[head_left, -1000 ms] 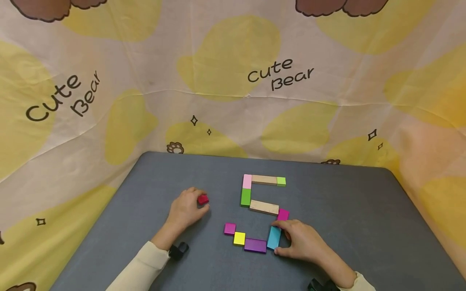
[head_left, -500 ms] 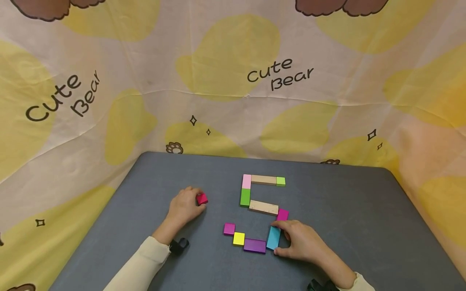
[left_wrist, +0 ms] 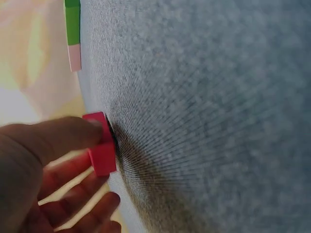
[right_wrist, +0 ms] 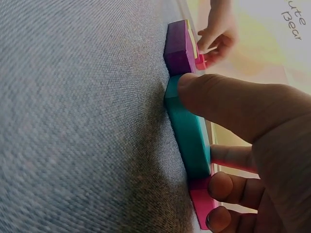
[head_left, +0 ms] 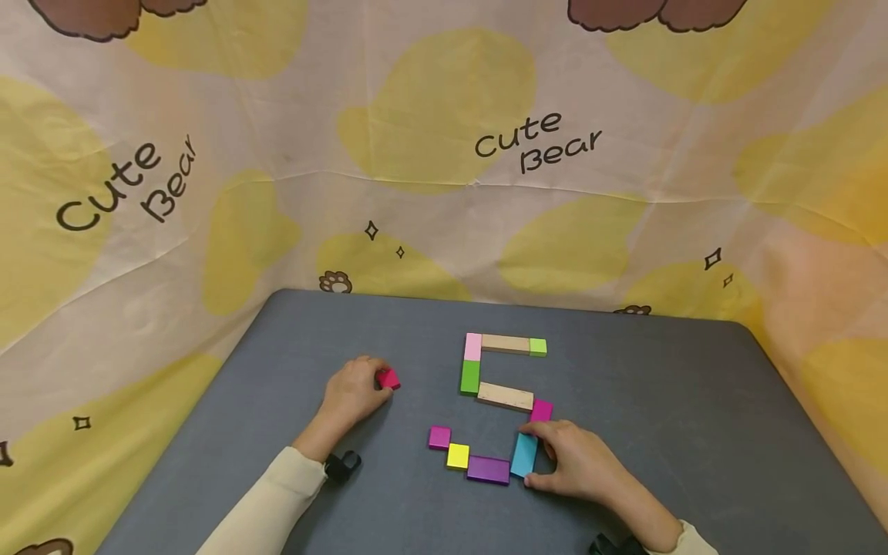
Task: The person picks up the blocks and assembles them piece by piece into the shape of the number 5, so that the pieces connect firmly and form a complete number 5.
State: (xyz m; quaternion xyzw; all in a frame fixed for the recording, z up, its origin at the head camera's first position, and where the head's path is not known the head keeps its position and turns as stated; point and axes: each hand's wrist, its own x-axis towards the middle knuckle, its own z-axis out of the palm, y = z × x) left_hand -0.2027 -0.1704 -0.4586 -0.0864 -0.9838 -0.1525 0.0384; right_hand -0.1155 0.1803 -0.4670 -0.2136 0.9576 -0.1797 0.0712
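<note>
My left hand (head_left: 352, 395) pinches a small red block (left_wrist: 103, 145) between thumb and fingers, close over the left part of the table. On the right, my right hand (head_left: 579, 462) grips a blue block (head_left: 523, 455) at its two ends, thumb at the near end and a finger at the far one. That blue block lies in a row of blocks shaped like a 5, between a magenta block (head_left: 541, 410) and a purple block (head_left: 489, 469). In the right wrist view the teal-looking side of the blue block meets the purple one under my thumb.
Further blocks of the figure lie on the grey table (head_left: 659, 401): a yellow block (head_left: 458, 456), a magenta-purple block (head_left: 439, 438), two plain wooden blocks, a pink block (head_left: 472, 347) and two green ones. A patterned cloth (head_left: 430, 116) hangs behind the table.
The red block has turned slightly in my left fingers, which have shifted a little. My right hand keeps its grip on the blue block, and the row of blocks looks the same.
</note>
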